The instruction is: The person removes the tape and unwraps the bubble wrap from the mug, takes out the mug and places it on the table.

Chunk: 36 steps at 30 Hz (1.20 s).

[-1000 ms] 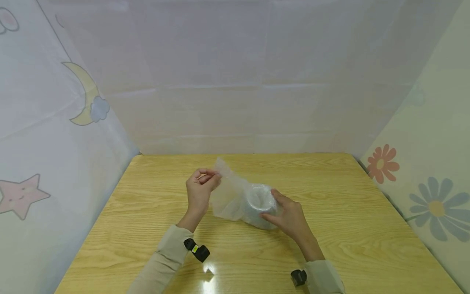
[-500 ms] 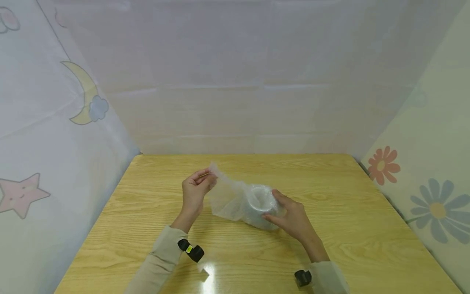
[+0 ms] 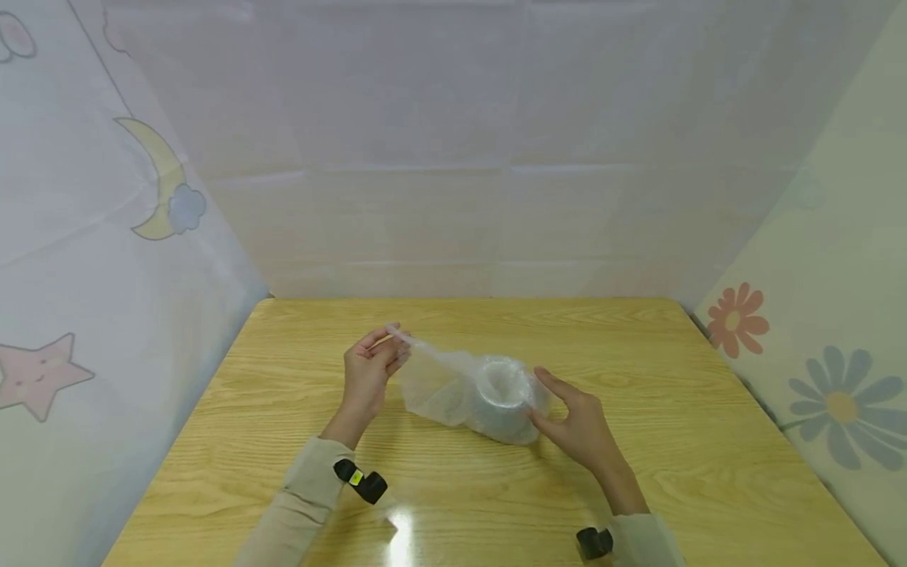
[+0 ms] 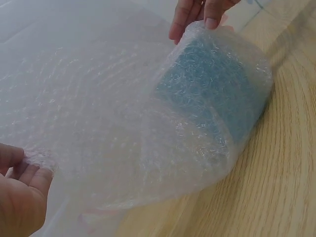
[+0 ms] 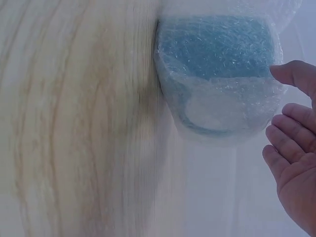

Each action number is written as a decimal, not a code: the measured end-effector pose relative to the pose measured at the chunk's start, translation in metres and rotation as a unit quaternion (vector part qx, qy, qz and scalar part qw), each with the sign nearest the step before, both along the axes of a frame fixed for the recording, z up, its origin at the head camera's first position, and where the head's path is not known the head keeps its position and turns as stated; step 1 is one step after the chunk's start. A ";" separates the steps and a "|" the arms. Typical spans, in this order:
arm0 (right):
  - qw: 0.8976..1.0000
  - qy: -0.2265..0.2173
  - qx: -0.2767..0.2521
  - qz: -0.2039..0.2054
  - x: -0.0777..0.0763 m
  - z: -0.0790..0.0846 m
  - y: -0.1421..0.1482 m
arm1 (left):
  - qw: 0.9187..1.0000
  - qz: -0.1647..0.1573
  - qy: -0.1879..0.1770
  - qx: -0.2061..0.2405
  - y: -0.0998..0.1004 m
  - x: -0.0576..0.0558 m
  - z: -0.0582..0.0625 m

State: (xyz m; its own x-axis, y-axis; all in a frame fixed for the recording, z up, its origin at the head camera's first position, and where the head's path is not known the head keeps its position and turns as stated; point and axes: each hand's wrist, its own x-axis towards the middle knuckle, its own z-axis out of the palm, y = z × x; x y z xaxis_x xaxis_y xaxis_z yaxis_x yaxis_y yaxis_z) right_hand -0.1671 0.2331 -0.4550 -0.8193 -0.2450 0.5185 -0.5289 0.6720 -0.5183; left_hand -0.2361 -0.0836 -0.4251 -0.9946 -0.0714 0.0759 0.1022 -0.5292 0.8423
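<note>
A teal-blue thing wrapped in clear bubble wrap (image 3: 505, 413) stands on the table; in the head view the bundle has a round hollow on top. Its kind is hidden by the layers, though the blue (image 4: 212, 84) shows through in both wrist views. My left hand (image 3: 367, 374) pinches the loose end of the bubble wrap, which stretches as a thin sheet (image 4: 98, 118) from the bundle. At the bundle's right side is my right hand (image 3: 577, 421). Its thumb tip touches the wrap, while the other fingers (image 5: 291, 136) extend relaxed beside it.
The wood-grain table (image 3: 694, 457) reaches back to a pale wall sheet (image 3: 489, 213). Printed sheets with a moon, star and flowers stand along the left and right sides. Both wrists wear small black cameras over light sleeves (image 3: 305, 496).
My left hand has moved left and slightly down, drawing the loose sheet with it. My right hand has slid slightly right, its hold on the bundle loosened. The bundle stays nearly in place.
</note>
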 end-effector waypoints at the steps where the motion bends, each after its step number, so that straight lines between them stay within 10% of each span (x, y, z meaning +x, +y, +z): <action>1: 1.000 0.002 0.000 -0.002 0.001 -0.001 0.000 | 1.000 -0.003 -0.004 0.006 -0.001 0.000 0.000; 8: 1.000 0.016 -0.004 -0.002 0.003 -0.003 -0.002 | 0.999 -0.024 0.001 0.029 -0.006 -0.001 -0.004; 12: 1.000 0.020 -0.007 -0.001 0.003 -0.004 -0.002 | 0.996 -0.039 0.064 -0.048 -0.010 -0.001 -0.008; 16: 1.000 0.018 -0.011 0.001 0.003 -0.005 -0.003 | 0.958 -0.019 0.188 -0.214 -0.017 -0.002 -0.014; 19: 1.000 0.018 -0.011 0.004 0.004 -0.005 -0.003 | 0.898 0.012 0.296 -0.326 -0.025 -0.002 -0.019; 22: 1.000 0.021 -0.010 0.007 0.004 -0.005 -0.004 | 0.815 0.024 0.410 -0.410 -0.034 -0.001 -0.022; 27: 0.999 0.029 -0.006 0.016 0.003 -0.005 -0.005 | 0.632 0.027 0.579 -0.513 -0.047 0.006 -0.020; 31: 0.999 0.034 -0.007 0.017 0.003 -0.005 -0.005 | 0.491 0.059 0.644 -0.584 -0.051 0.013 -0.015; 33: 0.999 0.037 -0.007 0.017 0.003 -0.005 -0.006 | 0.448 0.064 0.651 -0.609 -0.053 0.016 -0.013; 36: 0.999 0.042 -0.005 0.018 0.002 -0.005 -0.006 | 0.421 0.049 0.652 -0.629 -0.056 0.019 -0.011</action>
